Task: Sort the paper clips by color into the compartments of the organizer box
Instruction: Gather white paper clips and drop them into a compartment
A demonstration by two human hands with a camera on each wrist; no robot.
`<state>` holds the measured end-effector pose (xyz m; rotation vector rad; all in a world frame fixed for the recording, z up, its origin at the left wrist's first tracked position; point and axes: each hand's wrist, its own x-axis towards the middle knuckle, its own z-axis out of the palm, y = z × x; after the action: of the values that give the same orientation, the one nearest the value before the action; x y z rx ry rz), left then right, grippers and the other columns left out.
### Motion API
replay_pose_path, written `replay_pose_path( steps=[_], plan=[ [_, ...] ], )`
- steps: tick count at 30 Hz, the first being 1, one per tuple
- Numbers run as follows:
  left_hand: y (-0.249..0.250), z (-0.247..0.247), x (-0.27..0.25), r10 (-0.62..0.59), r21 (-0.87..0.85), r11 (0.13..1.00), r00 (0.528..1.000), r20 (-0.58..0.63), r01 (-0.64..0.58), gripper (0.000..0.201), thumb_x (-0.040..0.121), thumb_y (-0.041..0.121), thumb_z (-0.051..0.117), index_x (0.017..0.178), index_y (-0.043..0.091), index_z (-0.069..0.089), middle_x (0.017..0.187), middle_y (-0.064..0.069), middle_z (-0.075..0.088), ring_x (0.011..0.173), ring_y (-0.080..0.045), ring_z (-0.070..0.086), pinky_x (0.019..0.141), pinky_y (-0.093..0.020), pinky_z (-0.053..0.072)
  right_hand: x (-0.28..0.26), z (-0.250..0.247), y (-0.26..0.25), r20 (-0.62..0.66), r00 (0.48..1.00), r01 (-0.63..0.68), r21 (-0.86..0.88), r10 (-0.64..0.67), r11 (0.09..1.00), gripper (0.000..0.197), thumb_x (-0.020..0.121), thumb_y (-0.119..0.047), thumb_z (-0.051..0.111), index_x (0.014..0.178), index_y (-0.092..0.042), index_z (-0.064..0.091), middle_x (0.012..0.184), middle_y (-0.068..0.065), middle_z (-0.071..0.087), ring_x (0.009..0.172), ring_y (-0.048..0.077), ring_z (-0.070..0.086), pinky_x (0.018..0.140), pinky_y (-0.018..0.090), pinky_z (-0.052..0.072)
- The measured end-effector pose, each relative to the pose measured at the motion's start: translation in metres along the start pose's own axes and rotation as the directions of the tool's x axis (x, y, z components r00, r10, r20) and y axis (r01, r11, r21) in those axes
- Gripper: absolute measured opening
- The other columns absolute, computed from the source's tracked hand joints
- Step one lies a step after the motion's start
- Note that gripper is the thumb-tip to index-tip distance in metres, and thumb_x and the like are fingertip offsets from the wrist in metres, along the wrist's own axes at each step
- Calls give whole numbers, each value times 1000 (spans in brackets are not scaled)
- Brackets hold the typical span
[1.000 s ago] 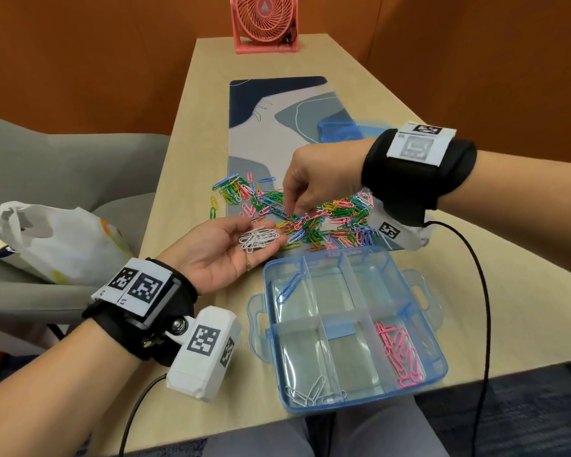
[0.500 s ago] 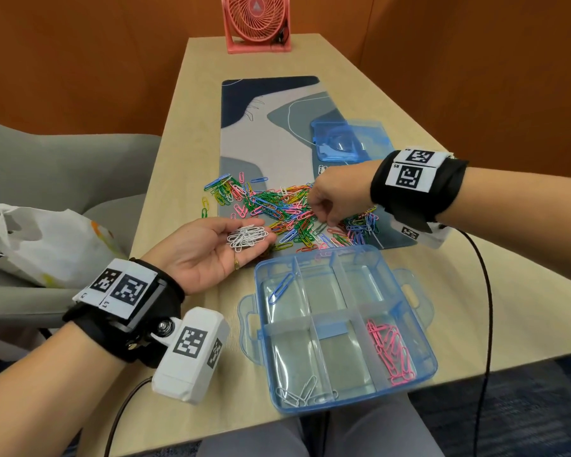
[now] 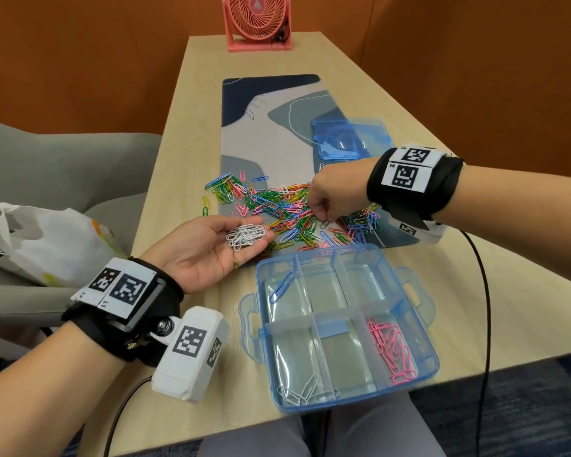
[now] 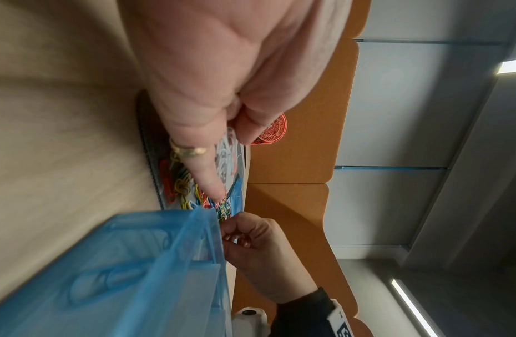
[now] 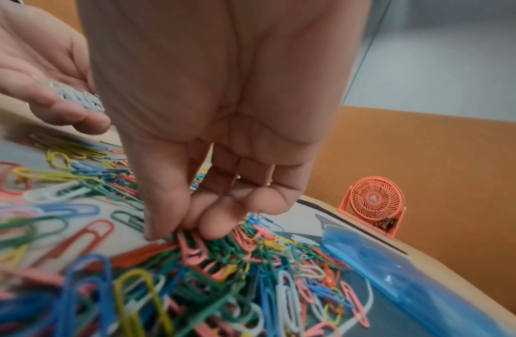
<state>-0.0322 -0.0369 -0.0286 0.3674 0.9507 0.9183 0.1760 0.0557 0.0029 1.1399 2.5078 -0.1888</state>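
Head view: white clips (image 3: 246, 236) on left hand (image 3: 208, 250) palm; right hand (image 3: 335, 197) fingertips in pile (image 3: 290, 212)

Left hand (image 3: 208, 255) flat, palm up; right hand (image 3: 335, 196) palm down, fingertips pinched.

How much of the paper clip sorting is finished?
Only a little. In the box, pink clips fill one corner, a few white clips lie in another, and one blue clip sits alone. The left hand cups a handful of white ones; the right hand picks in the pile, which is mostly unsorted.
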Motion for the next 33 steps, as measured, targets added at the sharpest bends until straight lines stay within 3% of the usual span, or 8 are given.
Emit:
replay_pose_path(
  steps=[4,8,17,22,25,29,33],
  plan=[
    [0,0,1,0,8,1000,1000,-6,0,30,99,5,33,107,-9,58,98,-25,65,79,-32,71,76,-37,57,-3,-2,-5,-41,999,25,56,-22,998,3,83,-20,67,81,-19,69,71,-11,61,66,7,53,62,21,44],
    [0,1,2,7,10,1000,1000,-6,-7,31,99,5,32,105,-9,59,96,-25,66,78,-32,71,76,-37,56,-2,1,-14,22,999,27,95,-30,995,15,78,-33,75,79,-18,71,65,-11,60,60,2,52,60,21,45],
    [-1,-1,1,5,14,1000,1000,-8,-5,30,99,5,33,105,-9,58,94,-25,67,78,-32,71,75,-37,57,0,-1,-18,37,999,3,77,-6,997,10,78,-22,74,74,-17,66,64,-8,58,58,3,49,59,22,44],
    [-5,1,3,-16,11,1000,1000,-11,16,29,99,5,34,103,-9,58,95,-25,65,78,-33,70,76,-38,56,-7,-13,-19,-55,998,10,123,-3,992,5,77,-10,64,78,-14,63,63,-9,54,55,5,46,48,12,38],
    [-7,3,4,-21,15,1000,1000,-13,21,31,99,7,33,100,-10,59,96,-26,65,76,-33,70,76,-38,55,-7,-23,-23,-116,993,60,198,-37,978,12,78,-6,63,84,-16,64,66,-11,57,57,2,50,52,9,40],
    [-8,6,6,-31,13,999,1000,-1,32,35,100,10,31,96,-10,59,91,-26,67,74,-34,70,76,-39,54,-1,-31,-40,-169,978,164,249,-124,955,12,80,-9,66,88,-18,69,67,-13,60,51,-8,52,50,3,38],
    [-11,8,7,-46,-37,998,999,27,47,35,101,12,31,102,-12,56,97,-26,67,75,-37,70,75,-44,53,6,-30,-56,-185,966,222,216,-184,951,11,82,-17,69,93,-17,70,67,-11,63,56,-4,54,52,4,39]
  ],
)
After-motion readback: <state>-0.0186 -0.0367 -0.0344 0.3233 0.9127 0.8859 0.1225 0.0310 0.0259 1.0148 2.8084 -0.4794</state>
